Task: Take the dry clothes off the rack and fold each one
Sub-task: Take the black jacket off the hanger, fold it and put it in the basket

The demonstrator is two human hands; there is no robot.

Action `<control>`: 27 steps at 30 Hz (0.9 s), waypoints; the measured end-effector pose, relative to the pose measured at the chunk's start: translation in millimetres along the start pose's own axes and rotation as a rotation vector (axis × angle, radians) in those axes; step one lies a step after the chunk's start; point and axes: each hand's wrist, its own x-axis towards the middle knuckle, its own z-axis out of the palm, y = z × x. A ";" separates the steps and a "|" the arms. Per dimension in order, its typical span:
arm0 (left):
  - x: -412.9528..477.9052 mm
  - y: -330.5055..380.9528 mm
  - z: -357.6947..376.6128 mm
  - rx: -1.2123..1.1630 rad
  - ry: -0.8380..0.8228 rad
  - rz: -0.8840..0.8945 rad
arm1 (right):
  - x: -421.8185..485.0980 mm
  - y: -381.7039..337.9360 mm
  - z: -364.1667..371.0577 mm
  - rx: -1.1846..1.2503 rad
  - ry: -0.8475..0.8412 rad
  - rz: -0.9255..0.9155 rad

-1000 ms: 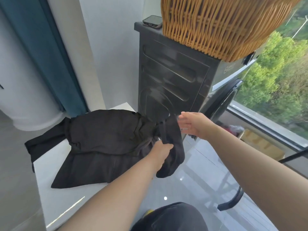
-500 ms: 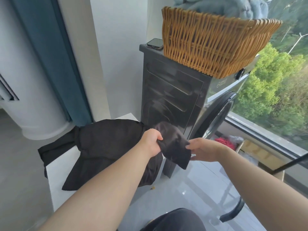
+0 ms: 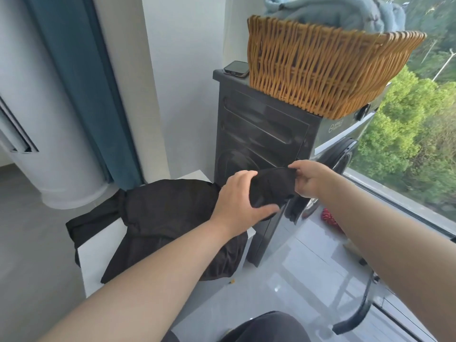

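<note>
Over the white surface (image 3: pixel 93 257), left hand (image 3: pixel 237 201) grips one end of the black garment (image 3: pixel 167 213), right hand (image 3: pixel 311 178) pinches its edge; best pull it taut before folding inward

Both hands hold a black garment (image 3: pixel 170 218) over a white table (image 3: pixel 98 248): left hand (image 3: pixel 240 196) grips, right hand (image 3: pixel 308 178) pinches, beside a dark washing machine (image 3: pixel 261 134) bearing a wicker basket (image 3: pixel 318 67)

Two hands (image 3: pixel 243 196) (image 3: pixel 309 178), one black garment (image 3: pixel 160 213), one basket (image 3: pixel 308 70), one phone (image 3: pixel 235 68)
</note>
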 end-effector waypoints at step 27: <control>66.2 2.9 -31.0 -0.937 -0.124 -0.750 | 39.5 78.5 7.5 -0.934 -0.246 -0.172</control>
